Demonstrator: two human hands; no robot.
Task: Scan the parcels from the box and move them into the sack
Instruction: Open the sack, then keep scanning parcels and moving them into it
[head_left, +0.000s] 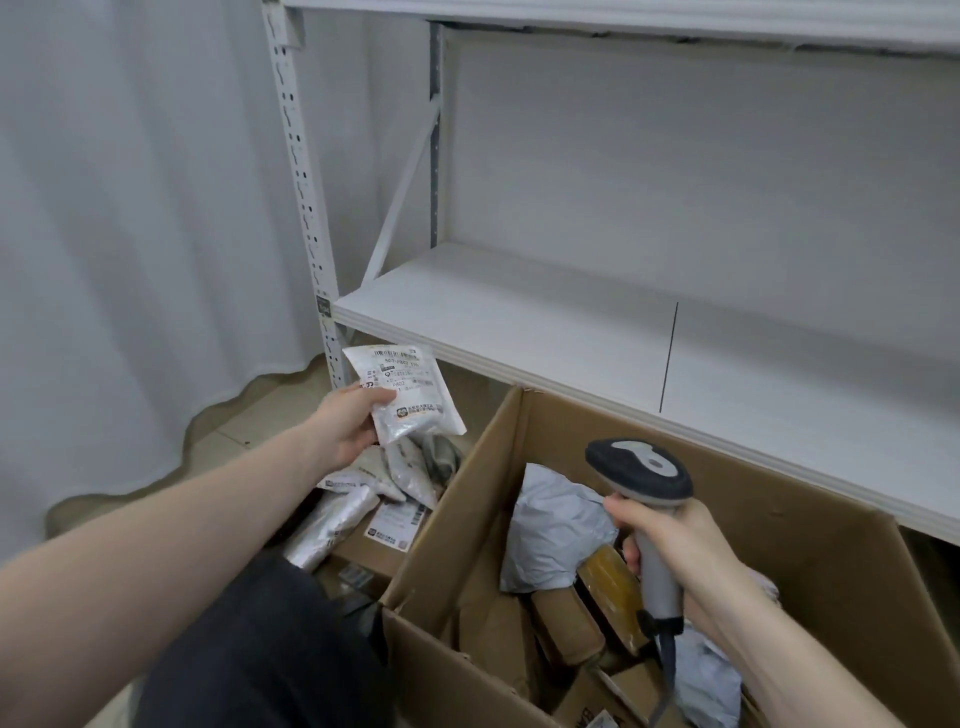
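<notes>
My left hand (349, 422) pinches a small white parcel (410, 400) by its lower left edge, label side up, held above a pile of parcels (363, 499) on the floor to the left of the box. Where the sack is, I cannot make out. My right hand (670, 540) grips the grey handle of a barcode scanner (641, 475), its dark head raised over the open cardboard box (467, 499). Inside the box lie a grey poly mailer (550, 530), brown taped parcels (608, 587) and another grey bag (706, 680).
A white metal shelf (545, 322) runs behind the box, its upright post (306, 208) at the left. A white curtain (130, 234) hangs at the far left. My dark-trousered knee (249, 639) is at the bottom, close to the box's near corner.
</notes>
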